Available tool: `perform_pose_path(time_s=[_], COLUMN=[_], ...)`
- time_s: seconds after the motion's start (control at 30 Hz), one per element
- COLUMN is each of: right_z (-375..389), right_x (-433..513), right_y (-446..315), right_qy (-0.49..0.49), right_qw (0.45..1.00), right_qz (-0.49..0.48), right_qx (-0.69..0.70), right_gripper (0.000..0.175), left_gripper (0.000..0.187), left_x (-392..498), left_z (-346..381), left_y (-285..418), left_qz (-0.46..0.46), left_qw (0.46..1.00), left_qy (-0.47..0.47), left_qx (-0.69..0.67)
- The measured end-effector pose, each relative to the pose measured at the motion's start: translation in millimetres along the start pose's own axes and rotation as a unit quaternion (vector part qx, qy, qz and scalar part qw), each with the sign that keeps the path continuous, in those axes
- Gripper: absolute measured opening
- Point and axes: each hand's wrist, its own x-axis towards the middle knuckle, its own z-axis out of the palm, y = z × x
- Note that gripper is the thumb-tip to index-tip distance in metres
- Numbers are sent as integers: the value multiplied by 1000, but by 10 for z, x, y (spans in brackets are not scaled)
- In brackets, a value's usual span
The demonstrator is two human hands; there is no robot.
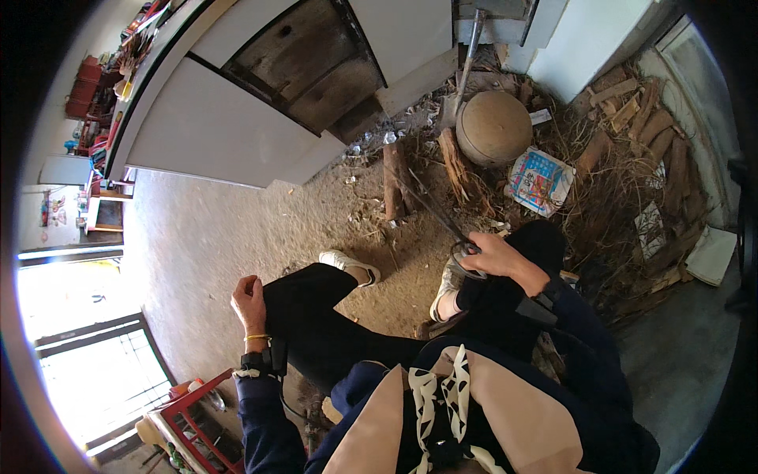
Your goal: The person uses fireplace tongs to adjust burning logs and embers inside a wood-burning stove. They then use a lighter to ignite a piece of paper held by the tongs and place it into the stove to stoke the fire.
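My right hand (496, 255) grips a pair of dark metal fire tongs (438, 213) by its looped handles, beside my right knee. The tongs slant away from me, their tips near a short upright-looking log (392, 181) on the floor. My left hand (249, 301) is beside my left knee, its fingers curled in and nothing visible in them. In front of me, the tiled stove (219, 127) has a sooty metal front (308, 71). A split piece of wood (455, 163) lies to the right of the log.
A shovel (471, 56) leans behind a round lidded container (494, 127). Firewood and dry twigs (639, 130) are heaped at the right, with a printed carton (540, 181) at their edge. A red-framed rack (189, 409) stands behind my left arm. Foil-like scraps litter the floor near the stove.
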Motion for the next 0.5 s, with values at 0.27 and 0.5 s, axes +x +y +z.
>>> perform_pose_path(time_s=[0.27,0.5], right_z=[313,333], right_x=[388,40], right_y=[66,169], right_qy=[10,23], right_qw=[983,994], right_qz=[46,59], right_qx=[-176,-87], right_gripper=[56,49], left_gripper=[16,17], left_x=[-144,-110], left_z=[-36,-32], left_y=[-9,91], left_qz=[1,26], left_qw=[999,999], left_qy=[19,17], left_qx=[-29,-23])
